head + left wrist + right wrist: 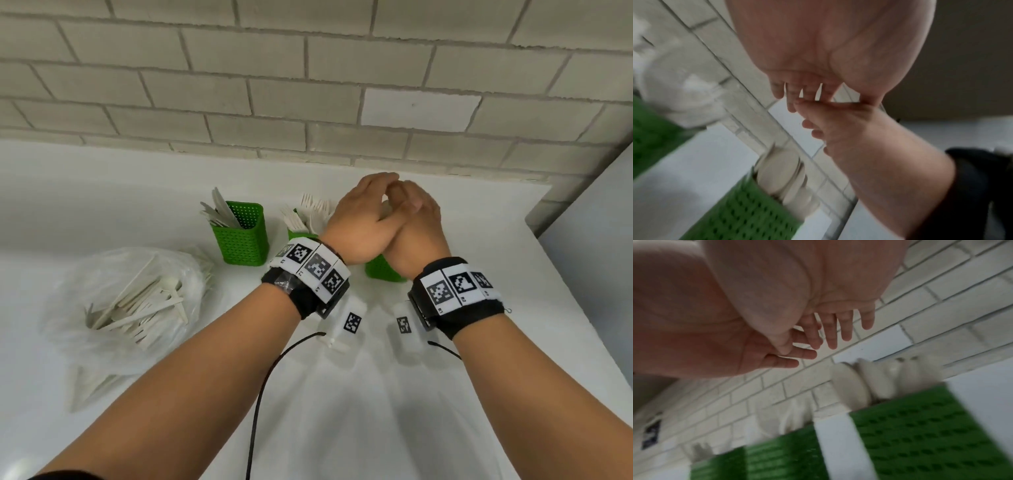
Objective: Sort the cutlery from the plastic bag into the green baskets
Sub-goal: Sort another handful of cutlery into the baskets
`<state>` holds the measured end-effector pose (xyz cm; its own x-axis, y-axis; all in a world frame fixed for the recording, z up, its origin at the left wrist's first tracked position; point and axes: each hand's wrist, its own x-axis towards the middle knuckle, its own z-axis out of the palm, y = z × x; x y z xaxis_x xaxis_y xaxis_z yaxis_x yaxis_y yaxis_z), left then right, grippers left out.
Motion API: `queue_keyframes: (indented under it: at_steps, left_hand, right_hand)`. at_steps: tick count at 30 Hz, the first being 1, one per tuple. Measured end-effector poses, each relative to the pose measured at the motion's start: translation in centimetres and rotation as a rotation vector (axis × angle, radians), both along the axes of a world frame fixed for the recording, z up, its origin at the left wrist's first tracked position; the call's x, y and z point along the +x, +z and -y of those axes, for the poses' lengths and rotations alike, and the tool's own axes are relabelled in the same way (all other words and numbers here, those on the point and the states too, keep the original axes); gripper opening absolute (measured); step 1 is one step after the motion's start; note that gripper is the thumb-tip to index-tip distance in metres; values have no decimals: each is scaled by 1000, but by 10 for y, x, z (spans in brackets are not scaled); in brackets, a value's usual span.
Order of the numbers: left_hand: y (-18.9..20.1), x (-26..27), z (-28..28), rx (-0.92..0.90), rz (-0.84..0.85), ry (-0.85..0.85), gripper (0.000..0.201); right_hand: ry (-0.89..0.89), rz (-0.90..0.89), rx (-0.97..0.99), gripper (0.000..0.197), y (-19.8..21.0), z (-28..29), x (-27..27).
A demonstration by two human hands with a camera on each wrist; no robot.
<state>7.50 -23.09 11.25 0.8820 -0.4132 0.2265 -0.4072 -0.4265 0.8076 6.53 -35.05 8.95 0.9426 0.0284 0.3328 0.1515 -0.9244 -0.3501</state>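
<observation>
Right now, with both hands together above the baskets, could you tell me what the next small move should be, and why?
Probably part the hands and send the left hand back to the plastic bag for another piece. Both it and the right hand look empty, touching palm to palm with fingers straight, while the bag holds plenty of unsorted cutlery and lies on the left hand's side of the green baskets.

Head view looks forward and down over the worktop [342,411] toward the brick wall [308,85]. Both wrist views look close along the palms, sharing green baskets [920,426] and wall.
</observation>
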Motion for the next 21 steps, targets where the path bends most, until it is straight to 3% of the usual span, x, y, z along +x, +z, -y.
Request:
queue_keyframes:
  at_steps: [2, 5, 10, 12, 15, 18, 21]
  left_hand:
    - [8, -8, -38, -55, -23, 65, 52]
    - [10, -20, -121, 25, -4, 167, 34]
    - [-8, -51, -277, 483, -54, 463, 9]
    - [-19, -64, -324, 674, -148, 641, 20]
    - [-39, -77, -368, 703, -408, 708, 60]
    - [-60, -81, -390, 629, -541, 608, 78]
    - [-72, -78, -401, 563, -521, 499, 80]
  right_hand:
    - [99, 75, 131, 52, 5, -30, -8]
    - [272, 106, 216, 43, 1, -80, -20]
    - [580, -172, 302, 31, -8, -166, -32]
    - [667, -267, 260, 27, -15, -205, -31]
    - [716, -446, 142, 23, -27, -264, -26]
    - [617, -579, -270, 47, -37, -306, -16]
    - [463, -637, -531, 93, -39, -328, -9]
